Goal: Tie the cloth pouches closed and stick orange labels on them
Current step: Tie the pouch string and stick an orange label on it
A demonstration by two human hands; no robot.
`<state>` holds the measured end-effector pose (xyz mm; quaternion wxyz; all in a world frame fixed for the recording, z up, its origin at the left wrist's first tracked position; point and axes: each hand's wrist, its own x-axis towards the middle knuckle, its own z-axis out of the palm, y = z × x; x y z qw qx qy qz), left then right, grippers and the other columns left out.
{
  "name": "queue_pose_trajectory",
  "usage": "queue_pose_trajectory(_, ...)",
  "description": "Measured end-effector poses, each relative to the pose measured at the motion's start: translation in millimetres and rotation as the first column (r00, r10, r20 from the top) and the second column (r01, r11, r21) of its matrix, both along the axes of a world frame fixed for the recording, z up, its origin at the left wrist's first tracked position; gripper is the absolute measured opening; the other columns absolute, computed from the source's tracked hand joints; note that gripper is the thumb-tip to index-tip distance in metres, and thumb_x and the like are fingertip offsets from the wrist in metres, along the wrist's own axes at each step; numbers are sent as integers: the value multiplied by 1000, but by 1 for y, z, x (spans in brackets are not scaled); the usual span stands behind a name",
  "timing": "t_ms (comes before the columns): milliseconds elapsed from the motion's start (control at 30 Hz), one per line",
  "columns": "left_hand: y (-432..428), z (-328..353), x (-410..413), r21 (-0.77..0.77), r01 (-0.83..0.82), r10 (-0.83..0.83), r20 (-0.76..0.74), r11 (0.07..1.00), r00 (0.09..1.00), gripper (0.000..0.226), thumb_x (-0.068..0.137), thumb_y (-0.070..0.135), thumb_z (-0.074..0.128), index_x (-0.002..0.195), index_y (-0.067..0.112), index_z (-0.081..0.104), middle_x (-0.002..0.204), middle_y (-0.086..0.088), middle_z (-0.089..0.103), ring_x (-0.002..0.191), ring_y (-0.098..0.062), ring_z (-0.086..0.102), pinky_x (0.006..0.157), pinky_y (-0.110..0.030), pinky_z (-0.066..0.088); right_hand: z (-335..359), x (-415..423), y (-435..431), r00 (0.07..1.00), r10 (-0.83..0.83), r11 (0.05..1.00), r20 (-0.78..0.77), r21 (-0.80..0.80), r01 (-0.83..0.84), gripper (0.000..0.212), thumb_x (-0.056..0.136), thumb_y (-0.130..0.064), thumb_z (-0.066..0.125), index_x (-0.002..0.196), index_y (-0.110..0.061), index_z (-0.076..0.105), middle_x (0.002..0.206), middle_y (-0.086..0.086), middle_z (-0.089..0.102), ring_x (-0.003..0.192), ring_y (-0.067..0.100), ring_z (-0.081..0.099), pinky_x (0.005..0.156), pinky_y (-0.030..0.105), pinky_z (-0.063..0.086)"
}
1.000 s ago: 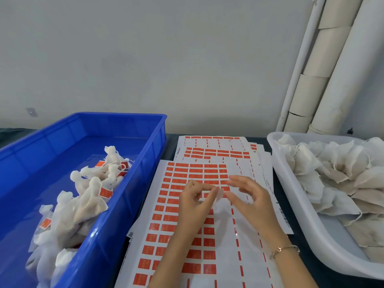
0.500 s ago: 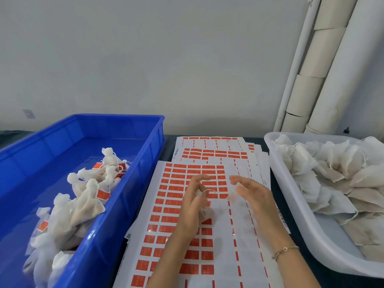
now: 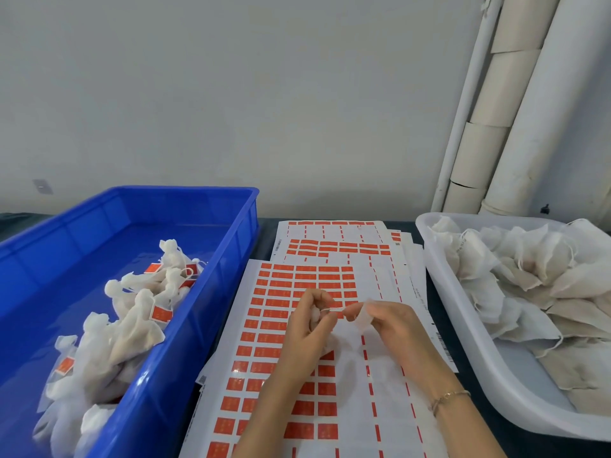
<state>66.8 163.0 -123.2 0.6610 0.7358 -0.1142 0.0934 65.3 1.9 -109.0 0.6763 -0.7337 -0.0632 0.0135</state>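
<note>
Holding one cloth pouch (image 3: 363,320) betw. both hands, just above the top label sheet (image 3: 385,285), mid-table (image 3: 266,233). Gripping bunched white fabric w/ L hand (image 3: 305,325), fingers curled tight round it. Pinching the other bit of fabric w/ R hand (image 3: 395,328), thumb + fingertips closed on it. Stretching a thin drawstring (image 3: 334,310) across the small gap betw. the hands. Can't tell if knot is done, w/ neck of pouch buried in the fingers. No label seen on this pouch from here.

On top sheet: full rows of orange labels (image 3: 307,279) in L cols, only thin orange strips in R cols. Under it, toward the wall (image 3: 264,94): spare sheets (image 3: 330,246), fanned out, overlapping.

Left of sheets, touching their edge: blue bin (image 3: 231,259). Inside, along its R wall: heap of tied pouches (image 3: 132,328), several w/ stuck labels (image 3: 161,314) showing.

Right of sheets: white tray (image 3: 463,325), piled w/ untied pouches (image 3: 529,292), lying flat, strings loose.

On R wrist: thin bracelet (image 3: 449,396). Back R corner: pale pipes (image 3: 529,110) running up the wall.
</note>
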Motion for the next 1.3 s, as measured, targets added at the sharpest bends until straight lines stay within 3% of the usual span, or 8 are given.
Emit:
queue_pose_trajectory(100,-1,-2,1,70,-8,8,-2,997,1000,1,92,23,60,93,23,59,81,14,62,74,-8,59,63,-13,48,-1,0,-3,999,26,996,20,85,-28,30,81,-36,53,84,-20,78,104,-2,73,105,14,65,96,30,47)
queue_pose_trajectory(233,-1,-1,2,166,-13,17,-24,986,1000,4,94,24,57,93,27,59,87,10,62,79,-10,60,68,-13,49,-4,2,-6,1000,-5,991,13,135,4,29,82,-37,55,85,-17,76,101,3,73,104,21,66,95,31,47)
queue_pose_trajectory(400,2,1,0,143,17,-17,5,990,1000,7,92,22,61,89,28,62,86,14,64,86,-6,61,73,-15,51,-2,5,-17,944,-293,882,-151,339,328,17,90,-21,63,103,-10,66,97,7,73,90,25,70,76,32,56)
queue_pose_trajectory(533,1,4,-1,152,157,-159,0,976,987,8,88,18,65,85,26,66,85,16,67,90,-7,62,78,-16,52,-3,4,-18,889,-430,836,-159,303,458,19,83,-22,73,98,-11,70,95,8,72,83,23,67,76,32,54)
queue_pose_trajectory(667,-3,5,-2,192,232,-231,-28,954,973,12,86,20,68,82,32,68,85,19,68,90,-4,63,77,-11,49,-2,2,-13,905,-398,878,-148,224,423,15,76,-19,79,89,-15,74,85,7,73,74,21,65,75,31,54)
queue_pose_trajectory(800,-2,4,-2,164,188,-189,-8,968,982,8,85,23,70,84,31,70,86,14,69,88,-4,63,75,-10,49,-2,-1,-10,937,-322,929,-139,147,341,12,76,-18,79,87,-17,74,82,-3,73,77,22,63,69,26,52)
queue_pose_trajectory(1300,-1,2,2,158,97,-96,-13,983,995,6,84,22,71,82,28,71,81,14,68,84,-8,64,72,-17,54,0,-3,-9,968,-203,974,-150,68,215,6,74,-23,80,79,-22,77,80,0,73,74,17,61,64,19,51)
